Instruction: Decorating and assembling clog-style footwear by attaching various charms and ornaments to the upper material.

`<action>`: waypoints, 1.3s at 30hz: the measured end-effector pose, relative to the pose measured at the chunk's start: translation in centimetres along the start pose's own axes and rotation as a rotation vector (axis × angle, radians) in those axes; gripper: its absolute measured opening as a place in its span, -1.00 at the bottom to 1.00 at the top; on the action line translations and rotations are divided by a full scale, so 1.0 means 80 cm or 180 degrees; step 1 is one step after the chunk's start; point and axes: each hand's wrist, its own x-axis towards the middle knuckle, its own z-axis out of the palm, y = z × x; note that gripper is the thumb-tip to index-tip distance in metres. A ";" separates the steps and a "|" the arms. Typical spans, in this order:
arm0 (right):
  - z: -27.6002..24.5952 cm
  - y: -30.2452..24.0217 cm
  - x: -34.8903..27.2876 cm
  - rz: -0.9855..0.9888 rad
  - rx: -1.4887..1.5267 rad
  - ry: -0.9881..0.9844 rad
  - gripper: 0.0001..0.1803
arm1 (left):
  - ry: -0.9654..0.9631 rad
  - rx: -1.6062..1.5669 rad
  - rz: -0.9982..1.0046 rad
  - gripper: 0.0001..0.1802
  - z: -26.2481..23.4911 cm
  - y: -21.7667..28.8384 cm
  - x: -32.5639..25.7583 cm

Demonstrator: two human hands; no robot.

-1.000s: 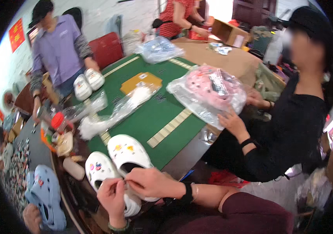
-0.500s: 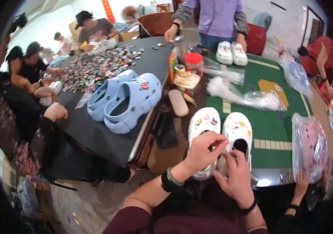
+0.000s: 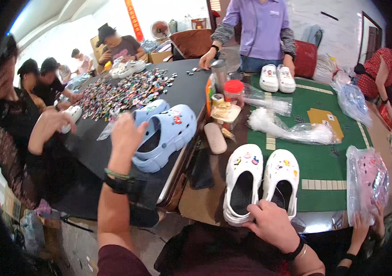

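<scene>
The left hand came off the white clogs, where half a second ago both hands worked together at the heels, and lifted out over the black counter toward the pale blue clogs. The right hand stayed behind alone, its fingers resting on the heel of the white pair. The view also swung from the green mat leftward, bringing the heap of small charms into sight.
</scene>
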 end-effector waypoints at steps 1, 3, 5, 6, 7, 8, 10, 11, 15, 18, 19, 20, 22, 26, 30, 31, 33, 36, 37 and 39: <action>0.003 0.004 0.003 -0.0034 0.0060 0.0034 -0.62 | -0.0326 -0.0005 -0.0107 -0.33 0.002 -0.015 0.006; 0.004 0.012 0.004 -0.0043 0.0180 0.0076 -0.62 | -0.1066 -0.0196 -0.0286 -0.23 0.009 -0.037 0.024; 0.005 0.022 0.005 -0.0229 0.0443 0.0099 -0.60 | -0.1261 -0.0652 -0.0314 -0.18 0.018 -0.056 0.033; 0.005 0.027 0.004 -0.0126 0.0424 0.0158 -0.60 | -0.1251 -0.0938 -0.0224 -0.19 0.022 -0.061 0.034; 0.006 0.033 0.004 -0.0281 0.0475 0.0135 -0.58 | -0.1656 -0.1247 -0.0375 -0.22 0.020 -0.059 0.039; 0.003 0.038 -0.002 -0.0383 0.0505 0.0125 -0.57 | -0.1485 -0.1364 -0.0178 -0.26 0.022 -0.042 0.037; -0.010 0.044 -0.008 -0.0224 0.0462 0.0242 -0.55 | -0.1312 -0.1089 0.0008 -0.32 0.025 -0.028 0.034; -0.019 0.047 -0.012 -0.0274 0.0529 0.0209 -0.55 | -0.1269 -0.1126 0.0050 -0.35 0.028 -0.021 0.032; -0.051 0.060 -0.032 -0.0546 0.0531 0.0425 -0.54 | -0.1084 -0.1353 0.0339 -0.49 0.093 -0.056 0.047; -0.083 0.069 -0.053 -0.0477 0.0179 0.0622 -0.56 | -0.0441 -0.0650 0.0730 -0.59 0.099 -0.061 0.041; -0.089 0.077 -0.062 -0.0382 -0.0007 0.0715 -0.56 | -0.0550 -0.0858 0.0867 -0.61 0.089 -0.049 0.041; -0.094 0.087 -0.071 -0.0296 -0.0189 0.0798 -0.56 | -0.0663 -0.1056 0.0996 -0.62 0.084 -0.037 0.039; -0.105 0.105 -0.083 -0.0241 -0.0508 0.1192 -0.59 | -0.0315 -0.1252 0.0997 -0.62 0.071 -0.022 0.027; -0.127 0.141 -0.109 0.0138 -0.0877 0.1344 -0.59 | -0.0514 -0.1682 0.1041 -0.67 -0.006 0.051 -0.007; -0.146 0.179 -0.137 0.0446 -0.1483 0.1252 -0.79 | -0.0917 -0.2332 0.1126 -0.76 -0.040 0.137 -0.044; -0.152 0.187 -0.137 0.0442 -0.1542 0.1336 -0.81 | -0.1054 -0.2336 0.1165 -0.77 -0.040 0.149 -0.054; -0.162 0.207 -0.146 0.0389 -0.1589 0.1402 -0.83 | -0.1279 -0.2632 0.1260 -0.73 -0.040 0.188 -0.078; -0.175 0.242 -0.150 0.0535 -0.2048 0.1669 -0.84 | -0.1373 -0.2749 0.1443 -0.67 -0.029 0.229 -0.115; -0.183 0.245 -0.152 0.0618 -0.2218 0.1751 -0.86 | -0.1340 -0.2799 0.1536 -0.63 -0.025 0.245 -0.124; -0.186 0.268 -0.162 0.0664 -0.2370 0.1821 -0.87 | -0.1536 -0.2800 0.1400 -0.59 -0.019 0.275 -0.146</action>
